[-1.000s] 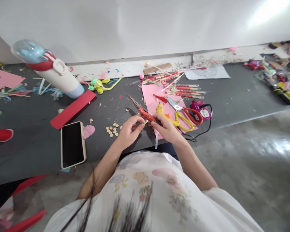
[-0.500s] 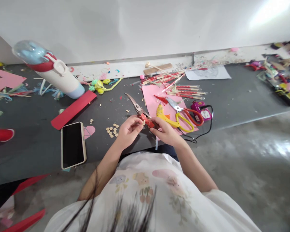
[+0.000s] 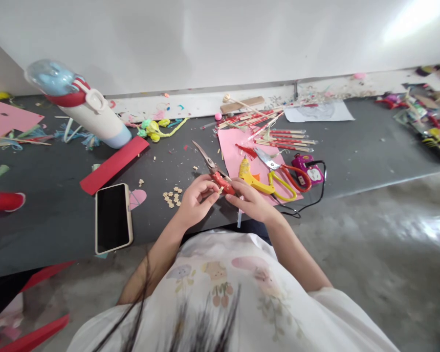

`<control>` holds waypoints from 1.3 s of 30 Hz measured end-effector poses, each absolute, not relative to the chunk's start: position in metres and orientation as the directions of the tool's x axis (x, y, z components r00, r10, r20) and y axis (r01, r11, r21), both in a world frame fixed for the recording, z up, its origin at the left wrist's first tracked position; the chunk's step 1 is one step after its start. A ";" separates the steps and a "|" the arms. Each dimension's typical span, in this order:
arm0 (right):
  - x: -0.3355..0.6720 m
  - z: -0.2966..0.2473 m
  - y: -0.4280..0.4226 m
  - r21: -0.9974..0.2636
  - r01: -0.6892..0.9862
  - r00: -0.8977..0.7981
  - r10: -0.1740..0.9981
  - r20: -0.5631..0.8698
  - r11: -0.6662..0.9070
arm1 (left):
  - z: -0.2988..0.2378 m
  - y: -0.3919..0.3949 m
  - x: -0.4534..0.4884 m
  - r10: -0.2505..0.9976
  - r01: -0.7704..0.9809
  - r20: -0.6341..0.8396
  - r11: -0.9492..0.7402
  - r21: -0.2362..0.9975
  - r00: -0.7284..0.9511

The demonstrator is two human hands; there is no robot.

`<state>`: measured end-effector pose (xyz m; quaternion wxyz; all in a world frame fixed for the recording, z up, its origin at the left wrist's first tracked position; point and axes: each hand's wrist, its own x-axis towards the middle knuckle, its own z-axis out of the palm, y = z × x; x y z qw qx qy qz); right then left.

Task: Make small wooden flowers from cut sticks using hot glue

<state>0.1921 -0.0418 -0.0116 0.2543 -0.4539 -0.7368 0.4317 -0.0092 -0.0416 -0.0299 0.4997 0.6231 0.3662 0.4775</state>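
left hand (image 3: 198, 200): thumb + fingertips pinched on small pale piece (image 3: 220, 189), just over the handles of red-handled tool (image 3: 223, 182). right hand (image 3: 253, 198): fingers bent, thumb + forefinger closed round near-right end of same tool. tool sits btwn the hands, above near-mid bench (image 3: 348, 156), tip pointing far left; can't tell if pliers or snips.

just right of tool: pink sheet (image 3: 229, 143), w/ yellow glue gun (image 3: 255, 181) on it, partly behind right hand; clear stick (image 3: 239, 220) near bench edge, below that hand. scissors (image 3: 267, 159), one yellow + one orange loop, right of gun, blades twd far left. purple box (image 3: 310, 168) w/ black cord (image 3: 321, 189), right of scissors.

far side of sheet: red-wrapped sticks (image 3: 289, 145), some overlapping sheet; beyond, wood strip (image 3: 244, 104); far right of these, white paper (image 3: 320, 112) w/ faint sketch.

left of left hand: cluster of small flower-shaped bits (image 3: 170, 200), loose on bench. further left: phone (image 3: 113, 217), screen dark, near edge; pink cutout (image 3: 137, 198) at its right side. red strip (image 3: 114, 165) lies diagonally, far of phone. bottle (image 3: 99, 124) far left, blue + white, red collar; yellow-green yarn (image 3: 154, 131) to its right.
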 end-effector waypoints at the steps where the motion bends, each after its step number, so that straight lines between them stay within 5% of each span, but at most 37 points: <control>1: 0.192 -0.012 -0.042 -0.871 0.440 -0.457 0.889 -0.007 0.219 | -0.030 -0.042 -0.009 0.934 -0.020 0.224 -0.228 0.974 0.277; 10: 0.199 -0.006 -0.047 -0.794 0.482 -0.423 0.892 0.159 0.370 | -0.020 -0.039 -0.018 0.925 -0.140 0.189 -0.149 0.979 0.330; 17: 0.213 0.004 -0.057 -0.655 0.609 -0.411 0.884 0.223 0.448 | -0.002 -0.016 -0.035 0.981 -0.172 0.182 -0.168 0.971 0.066; 23: 0.216 0.004 -0.065 -0.663 0.599 -0.414 0.882 0.225 0.450 | 0.007 -0.006 -0.038 0.973 -0.119 0.229 -0.230 0.966 -0.024; 26: 0.216 0.000 -0.066 -0.791 0.477 -0.412 0.892 0.184 0.383 | 0.006 -0.008 -0.034 0.982 -0.156 0.189 -0.187 0.970 -0.005; 30: 0.216 -0.009 -0.064 -0.985 0.114 -0.378 0.923 0.075 0.127 | 0.001 -0.014 -0.024 0.990 -0.277 0.062 -0.024 0.960 0.129; 39: 0.203 -0.018 -0.057 -0.930 -0.287 -0.404 0.909 -0.101 -0.230 | -0.008 -0.017 0.002 0.931 -0.387 -0.020 0.172 0.906 0.365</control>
